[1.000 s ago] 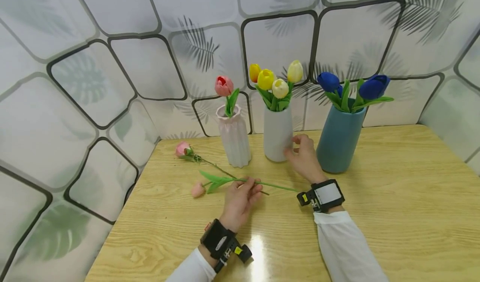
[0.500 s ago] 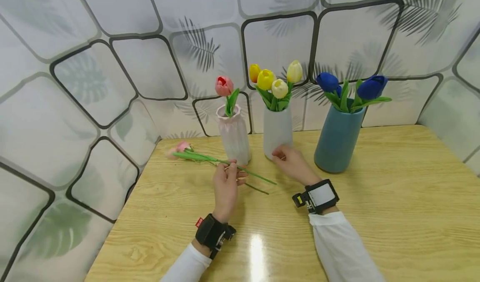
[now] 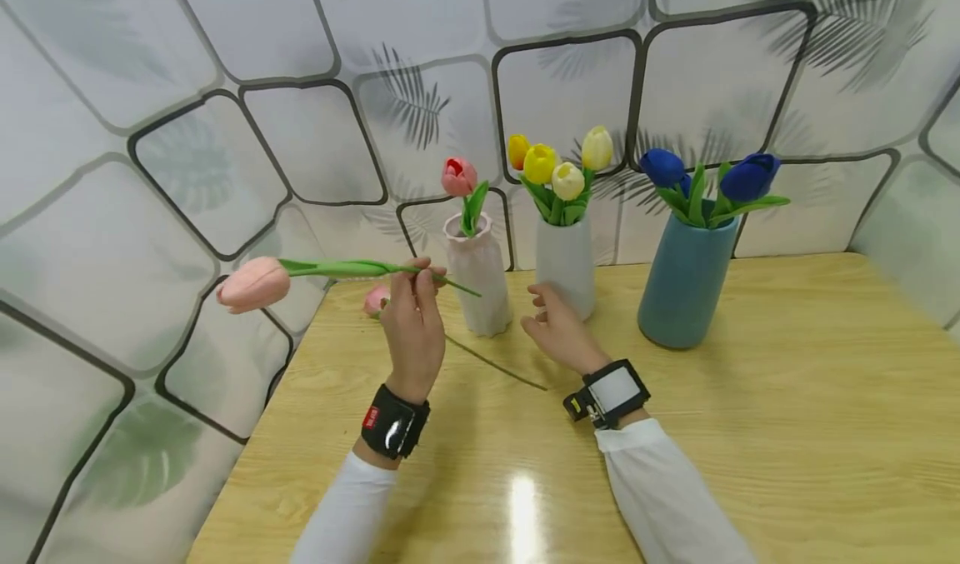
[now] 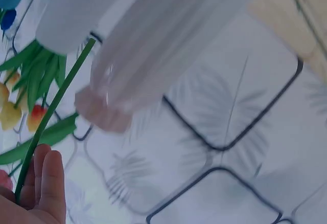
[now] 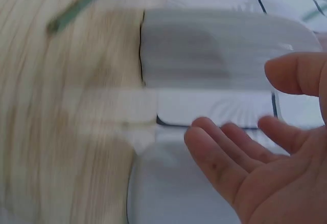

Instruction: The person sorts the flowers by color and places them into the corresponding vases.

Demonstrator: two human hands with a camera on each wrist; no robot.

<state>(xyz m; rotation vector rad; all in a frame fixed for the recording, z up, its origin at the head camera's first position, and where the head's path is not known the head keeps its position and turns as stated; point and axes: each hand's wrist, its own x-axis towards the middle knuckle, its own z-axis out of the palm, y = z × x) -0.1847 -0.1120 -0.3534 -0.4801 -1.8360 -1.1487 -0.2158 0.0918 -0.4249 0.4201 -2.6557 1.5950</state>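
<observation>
Raised above the table, a pale pink tulip (image 3: 257, 284) lies sideways, its bloom to the left. My left hand (image 3: 415, 331) pinches its green stem (image 4: 60, 93), whose free end points at the pink ribbed vase (image 3: 480, 285). That vase bears a coral tulip (image 3: 459, 177). Between the pink vase and the white vase (image 3: 566, 264) is my right hand (image 3: 558, 331). Its fingers and thumb (image 5: 296, 73) are spread apart with nothing between them. Yellow and cream tulips (image 3: 553, 168) stand in the white vase.
On the table (image 3: 810, 431) behind my left hand lies a pink flower (image 3: 377, 300) with a thin brown stem (image 3: 498, 366). A blue vase (image 3: 686, 281) with dark blue tulips (image 3: 750, 177) stands to the right. Patterned cloth walls (image 3: 420, 14) enclose the back and sides.
My left hand has lifted the pale pink tulip off the table and moved it up and left. My right hand has shifted left, from the white vase's right side toward the pink vase.
</observation>
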